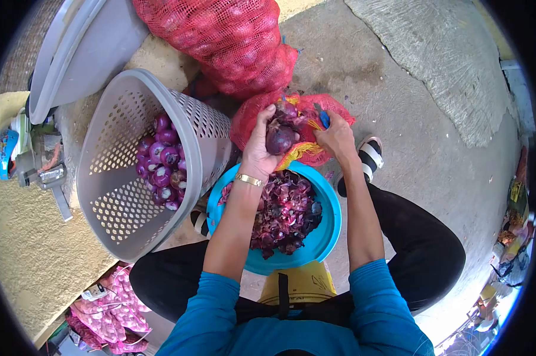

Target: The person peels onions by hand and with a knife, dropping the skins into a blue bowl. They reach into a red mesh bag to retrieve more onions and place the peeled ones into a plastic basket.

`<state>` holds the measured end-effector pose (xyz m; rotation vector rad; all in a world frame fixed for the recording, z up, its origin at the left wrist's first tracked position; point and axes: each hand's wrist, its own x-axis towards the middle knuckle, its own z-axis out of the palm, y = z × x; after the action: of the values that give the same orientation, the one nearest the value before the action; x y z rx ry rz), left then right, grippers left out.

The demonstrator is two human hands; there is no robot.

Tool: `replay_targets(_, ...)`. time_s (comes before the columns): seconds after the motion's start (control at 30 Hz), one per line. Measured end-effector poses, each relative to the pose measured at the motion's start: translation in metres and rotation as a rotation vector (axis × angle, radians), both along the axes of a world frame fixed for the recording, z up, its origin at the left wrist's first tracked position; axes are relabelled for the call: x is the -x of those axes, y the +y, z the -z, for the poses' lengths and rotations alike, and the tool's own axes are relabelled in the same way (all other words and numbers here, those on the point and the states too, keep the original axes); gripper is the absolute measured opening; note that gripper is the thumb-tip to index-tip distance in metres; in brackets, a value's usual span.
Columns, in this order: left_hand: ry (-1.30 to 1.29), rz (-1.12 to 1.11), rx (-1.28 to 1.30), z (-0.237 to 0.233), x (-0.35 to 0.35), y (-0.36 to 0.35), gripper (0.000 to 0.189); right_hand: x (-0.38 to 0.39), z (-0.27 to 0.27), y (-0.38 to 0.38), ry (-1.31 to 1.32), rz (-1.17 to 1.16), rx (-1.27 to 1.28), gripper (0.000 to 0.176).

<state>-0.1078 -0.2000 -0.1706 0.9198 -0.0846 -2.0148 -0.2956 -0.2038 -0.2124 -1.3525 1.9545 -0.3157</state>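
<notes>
My left hand (261, 141), with a gold watch band at the wrist, is closed around red onions (280, 140) at the mouth of a red mesh sack (250, 121). My right hand (337, 137) grips a small blue-handled tool (324, 118), probably a knife; its blade cannot be made out. The fingers of that hand also touch the sack's yellow mesh edge (299, 153). Below both hands sits a blue basin (333, 216) holding a heap of onion skins (286, 207).
To the left, a tilted grey perforated basket (117, 196) holds peeled purple onions (164, 157). A full red mesh sack of onions (238, 41) stands ahead. Grey plastic (102, 50) leans upper left. Pink bags (111, 308) lie lower left, and a yellow container (297, 285) is between my legs.
</notes>
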Motion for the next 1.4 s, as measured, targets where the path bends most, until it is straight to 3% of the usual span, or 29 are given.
replay_targets(0.1,0.014,0.032,-0.101,-0.004,0.01,0.018,0.033,0.012,0.014,0.003,-0.047,-0.015,0.094,0.053)
replay_targets(0.17,0.013,0.062,-0.08,-0.025,0.009,0.028,0.037,0.026,0.013,0.006,-0.339,-0.017,0.121,0.047)
replay_targets(0.2,0.12,0.118,0.01,-0.034,0.003,0.032,0.038,0.019,-0.027,0.011,-0.421,0.081,0.228,0.04)
replay_targets(0.23,0.226,0.172,0.099,-0.046,-0.003,0.035,0.04,0.018,-0.023,0.012,-0.423,0.078,0.221,0.04)
replay_targets(0.3,0.01,0.077,0.161,-0.065,-0.014,0.036,0.045,0.018,-0.007,0.011,-0.105,0.105,0.43,0.035)
replay_targets(0.33,0.018,0.055,0.159,-0.058,-0.027,0.034,0.044,0.016,-0.002,0.007,-0.101,0.033,0.235,0.032)
replay_targets(0.43,0.106,-0.001,0.209,-0.063,-0.052,0.021,0.037,0.008,-0.03,0.001,-0.153,0.086,0.355,0.028)
replay_targets(0.47,-0.041,-0.044,0.136,-0.056,-0.064,0.03,0.033,0.004,-0.066,0.0,-0.43,0.165,0.315,0.024)
replay_targets(0.5,-0.041,-0.043,0.139,-0.056,-0.061,0.034,0.033,0.003,-0.088,-0.006,-0.429,0.165,0.318,0.024)
replay_targets(0.57,-0.256,-0.118,0.191,-0.06,-0.05,0.044,0.031,0.002,-0.123,-0.014,-0.763,0.422,0.048,0.02)
replay_targets(0.6,-0.229,-0.108,0.217,-0.05,-0.053,0.053,0.031,0.005,-0.144,-0.018,-1.022,0.331,-0.014,0.015)
replay_targets(0.63,-0.226,-0.111,0.221,-0.052,-0.049,0.06,0.031,0.006,-0.164,-0.02,-1.021,0.327,-0.01,0.015)
replay_targets(0.73,-0.033,-0.344,0.116,-0.044,-0.034,0.079,0.03,0.008,-0.202,-0.031,-1.441,0.337,-0.024,0.014)
replay_targets(0.8,-0.013,-0.271,0.109,-0.021,-0.039,0.087,0.033,0.013,-0.217,-0.038,-1.581,0.236,-0.084,0.016)
replay_targets(0.9,-0.067,-0.255,0.093,-0.037,-0.03,0.099,0.035,-0.004,-0.198,-0.04,-1.242,0.268,0.026,0.014)
replay_targets(1.07,-0.028,-0.336,0.132,-0.034,-0.037,0.102,0.039,0.028,-0.212,-0.041,-1.482,0.296,-0.053,0.013)
replay_targets(1.17,-0.013,-0.36,0.122,-0.016,-0.043,0.107,0.041,0.02,-0.246,-0.026,-1.348,0.251,0.072,0.013)
replay_targets(1.2,-0.122,-0.444,0.039,-0.013,-0.04,0.109,0.04,0.024,-0.244,-0.03,-1.513,0.279,-0.012,0.012)
replay_targets(1.23,-0.119,-0.443,0.044,-0.005,-0.042,0.11,0.04,0.029,-0.246,-0.033,-1.512,0.276,-0.007,0.012)
replay_targets(1.3,-0.262,-0.376,0.176,0.011,-0.048,0.109,0.041,0.036,-0.248,-0.037,-1.733,0.346,-0.115,0.012)
replay_targets(1.33,-0.33,-0.347,0.319,-0.015,-0.04,0.102,0.041,0.039,-0.247,-0.034,-1.745,0.329,-0.126,0.012)
replay_targets(1.37,-0.326,-0.346,0.317,-0.02,-0.039,0.095,0.041,0.04,-0.237,-0.037,-1.742,0.331,-0.125,0.012)
replay_targets(1.4,-0.478,-0.252,0.51,-0.023,-0.04,0.086,0.041,0.041,-0.222,-0.042,-1.657,0.388,-0.087,0.011)
